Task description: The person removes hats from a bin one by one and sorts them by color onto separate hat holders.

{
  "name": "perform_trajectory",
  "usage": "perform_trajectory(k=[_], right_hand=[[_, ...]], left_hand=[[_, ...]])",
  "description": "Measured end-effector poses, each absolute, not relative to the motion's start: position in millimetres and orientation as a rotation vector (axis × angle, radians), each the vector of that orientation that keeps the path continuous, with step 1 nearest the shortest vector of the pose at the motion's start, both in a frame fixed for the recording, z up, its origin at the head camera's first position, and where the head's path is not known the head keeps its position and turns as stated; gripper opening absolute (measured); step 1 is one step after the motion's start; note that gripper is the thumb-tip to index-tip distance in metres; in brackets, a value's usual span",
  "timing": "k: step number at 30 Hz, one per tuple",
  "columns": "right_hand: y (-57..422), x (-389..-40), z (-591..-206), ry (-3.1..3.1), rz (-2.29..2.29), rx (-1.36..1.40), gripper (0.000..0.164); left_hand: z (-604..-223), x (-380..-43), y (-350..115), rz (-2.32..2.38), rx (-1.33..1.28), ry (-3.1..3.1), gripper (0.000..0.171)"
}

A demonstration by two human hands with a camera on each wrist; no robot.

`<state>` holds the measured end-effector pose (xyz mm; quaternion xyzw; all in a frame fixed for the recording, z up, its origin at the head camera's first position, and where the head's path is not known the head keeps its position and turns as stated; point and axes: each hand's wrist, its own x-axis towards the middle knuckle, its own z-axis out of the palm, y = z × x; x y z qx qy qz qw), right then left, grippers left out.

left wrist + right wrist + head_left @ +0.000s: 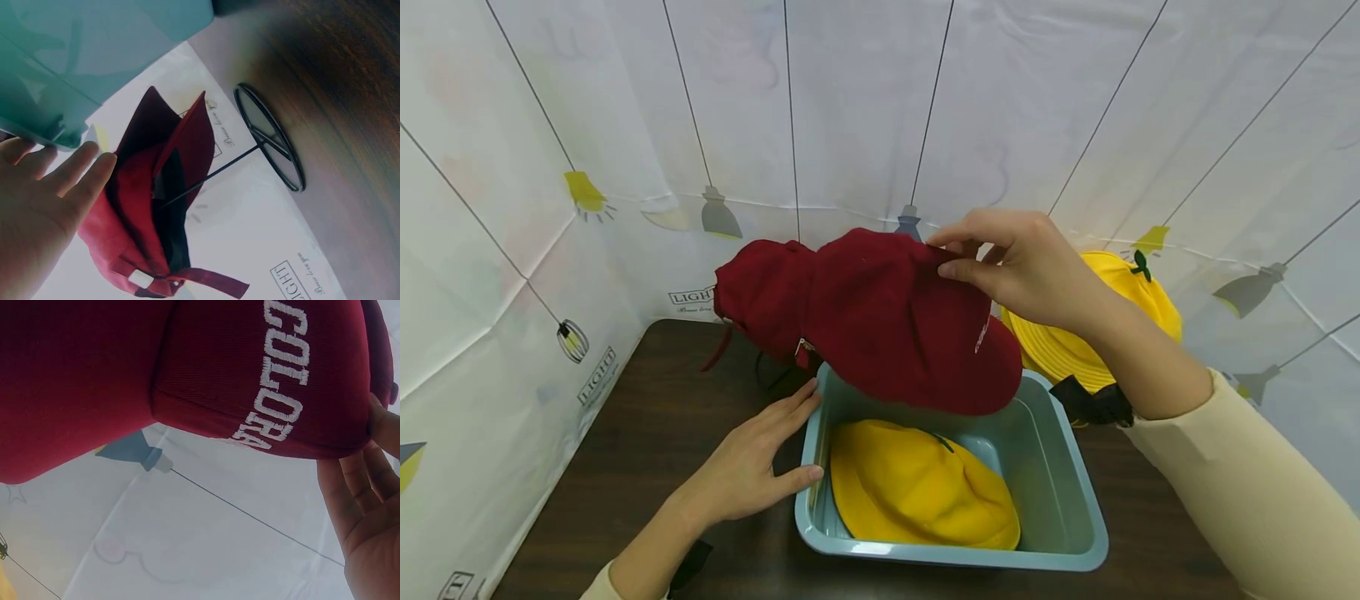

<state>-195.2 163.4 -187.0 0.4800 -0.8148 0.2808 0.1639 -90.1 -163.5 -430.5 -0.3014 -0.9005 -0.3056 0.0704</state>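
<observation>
1. Looks part-done: one yellow hat in the bin. Held red cap over bin's far edge, not in yet.
2. Right hand pinches red cap; left hand spread, touching bin's left rim.
3. Probably left: other red cap on a stand, other yellow hat at right.
4. Count: two red caps, two yellow hats, one bin, one stand clearly visible.

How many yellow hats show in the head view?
2: a yellow hat inside the blue bin, and a second yellow hat partly behind the right forearm. Others may be hidden.
</observation>
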Motion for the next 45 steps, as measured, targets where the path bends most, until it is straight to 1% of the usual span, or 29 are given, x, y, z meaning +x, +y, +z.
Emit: perform_trajectory(k=[7,15,34,45], right_hand=[[151.4,-204.5,-183.2,-2.315,0.827,1.327,0.028],[131.5,-223.7,-179.7,-2.327,0.72,1.282,0.024],[94.0,-253.4,-179.2,-2.47,0.816,1.027,0.026],[69.4,-268.5,-191.4,-2.513,0.829,0.988,0.027]], left_hand=[[-430.3,-89.5,-164.6,-0.925,-0.913,-2.71,0.082],[-429.8,-89.1,-164.9,-0.914,-0.909,-2.706,0.083],[-426.4,-87.5,-162.1,-0.932,-0.922,-2.71,0.084],[-431.6,-88.5,-165.5,-0.948,-0.911,-2.727,0.083]])
